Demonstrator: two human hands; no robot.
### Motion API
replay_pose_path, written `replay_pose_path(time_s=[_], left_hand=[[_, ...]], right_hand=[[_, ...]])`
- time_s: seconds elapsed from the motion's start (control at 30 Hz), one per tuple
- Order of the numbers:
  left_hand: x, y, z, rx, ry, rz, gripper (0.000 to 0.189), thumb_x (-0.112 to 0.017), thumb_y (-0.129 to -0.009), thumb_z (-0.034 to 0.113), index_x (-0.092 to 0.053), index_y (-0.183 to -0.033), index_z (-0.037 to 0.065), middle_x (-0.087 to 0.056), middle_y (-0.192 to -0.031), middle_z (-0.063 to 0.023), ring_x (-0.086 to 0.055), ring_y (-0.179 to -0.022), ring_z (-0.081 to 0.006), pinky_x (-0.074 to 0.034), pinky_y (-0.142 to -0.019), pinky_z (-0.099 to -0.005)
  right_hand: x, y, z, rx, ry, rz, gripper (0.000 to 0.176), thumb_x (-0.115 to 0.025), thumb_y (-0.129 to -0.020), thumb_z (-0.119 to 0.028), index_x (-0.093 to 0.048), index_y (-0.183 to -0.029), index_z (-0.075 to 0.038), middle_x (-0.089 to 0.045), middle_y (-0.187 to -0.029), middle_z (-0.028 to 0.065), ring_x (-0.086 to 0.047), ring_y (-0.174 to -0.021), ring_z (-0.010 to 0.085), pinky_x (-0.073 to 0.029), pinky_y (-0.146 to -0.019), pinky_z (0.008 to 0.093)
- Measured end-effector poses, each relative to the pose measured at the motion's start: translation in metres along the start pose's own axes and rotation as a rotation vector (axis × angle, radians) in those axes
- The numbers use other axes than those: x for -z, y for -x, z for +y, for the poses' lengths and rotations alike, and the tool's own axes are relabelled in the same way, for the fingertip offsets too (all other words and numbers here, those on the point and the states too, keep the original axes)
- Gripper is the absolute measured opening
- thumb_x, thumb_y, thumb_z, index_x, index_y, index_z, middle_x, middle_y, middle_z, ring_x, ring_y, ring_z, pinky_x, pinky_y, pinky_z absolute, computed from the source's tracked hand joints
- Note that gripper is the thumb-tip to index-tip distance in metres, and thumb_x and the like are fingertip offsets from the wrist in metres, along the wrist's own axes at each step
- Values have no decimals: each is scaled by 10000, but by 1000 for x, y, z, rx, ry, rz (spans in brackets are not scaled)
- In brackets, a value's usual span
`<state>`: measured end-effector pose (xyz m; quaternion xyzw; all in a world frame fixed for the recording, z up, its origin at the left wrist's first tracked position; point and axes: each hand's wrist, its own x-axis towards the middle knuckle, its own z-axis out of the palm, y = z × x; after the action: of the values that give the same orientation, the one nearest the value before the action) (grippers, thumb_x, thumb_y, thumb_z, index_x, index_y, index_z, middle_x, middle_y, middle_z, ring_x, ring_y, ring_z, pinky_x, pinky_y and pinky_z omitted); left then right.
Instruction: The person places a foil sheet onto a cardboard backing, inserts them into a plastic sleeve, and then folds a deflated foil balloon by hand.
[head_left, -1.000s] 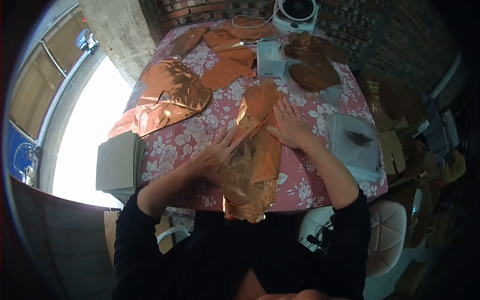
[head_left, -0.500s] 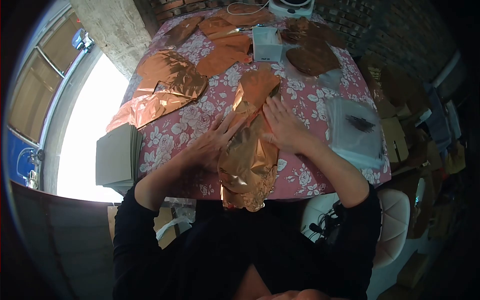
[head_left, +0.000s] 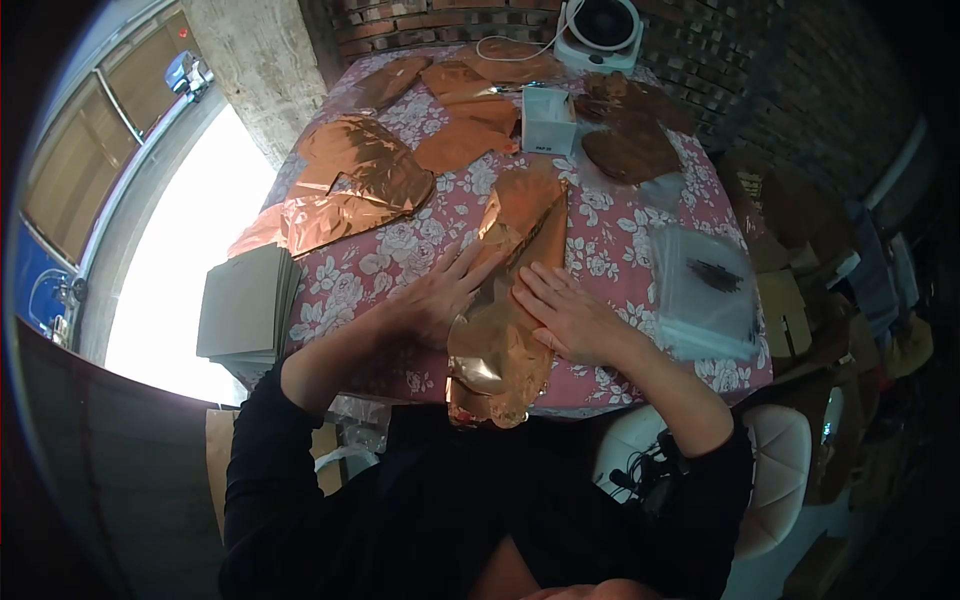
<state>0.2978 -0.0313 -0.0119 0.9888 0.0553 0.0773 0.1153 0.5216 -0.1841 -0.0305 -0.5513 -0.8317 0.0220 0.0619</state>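
A long, folded piece of shiny copper-coloured foil, like a flat foil balloon, lies lengthwise in front of me. Its near end reaches over the table's edge, and its surface is creased. Against the foil's left side rests my left hand, its fingers stretched out over the foil. My right hand lies flat from the right side, fingertips pressing on the foil's middle. Neither hand is closed around anything. Part of the foil's middle is hidden under the fingers.
More copper foil pieces are spread at the far left, with others at the far right. A white box stands between them. Grey cards are stacked at left; clear plastic bags lie right. A white device stands behind.
My right hand has slid nearer to me along the foil, from its upper right edge onto its middle. The left hand stays at the left side. The camera view has shifted slightly.
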Motion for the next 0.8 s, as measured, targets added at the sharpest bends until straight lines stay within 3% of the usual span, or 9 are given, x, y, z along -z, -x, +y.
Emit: replay_pose_path(time_s=[0.1,0.2,0.3,0.43,0.8], left_hand=[[-6,-1,-6,-14,34,-18,1086,-763,-678,470,-205,-1495,21,-208,-1535,-257,-117,-1420,-504,-125,-1172,-581],[-15,-1,-15,-167,-229,-15,1092,-762,-680,460,-191,-1500,21,-209,-1535,-252,-113,-1421,-503,-121,-1175,-578],[0,-1,-1,-76,-66,-17,1016,-733,-718,438,-240,-1452,-62,-265,-1508,-253,-195,-1403,-478,-131,-1179,-553],[-1,-1,-2,-58,-39,-3,1010,-732,-722,433,-241,-1453,-62,-273,-1506,-250,-199,-1405,-473,-128,-1181,-552],[-4,-2,-12,-117,-64,-57,1129,-768,-667,435,-163,-1492,-44,-238,-1541,-216,-176,-1436,-427,-126,-1180,-532]], right_hand=[[-2,4,-6,22,-27,43,631,-562,-932,-284,-336,-1451,-2,-279,-1536,201,-213,-1453,328,-167,-1202,435],[-5,8,-10,23,-57,52,633,-566,-930,-286,-340,-1447,0,-276,-1537,201,-220,-1450,329,-177,-1201,432],[-3,9,-11,13,-87,51,642,-568,-926,-308,-347,-1444,1,-270,-1540,203,-224,-1448,334,-183,-1200,427],[-1,8,-12,-7,-123,-8,692,-562,-921,-330,-290,-1487,-38,-220,-1558,217,-206,-1452,354,-156,-1204,438],[-2,9,-10,34,-117,45,661,-568,-917,-336,-343,-1460,-34,-260,-1543,215,-246,-1435,364,-183,-1198,444]])
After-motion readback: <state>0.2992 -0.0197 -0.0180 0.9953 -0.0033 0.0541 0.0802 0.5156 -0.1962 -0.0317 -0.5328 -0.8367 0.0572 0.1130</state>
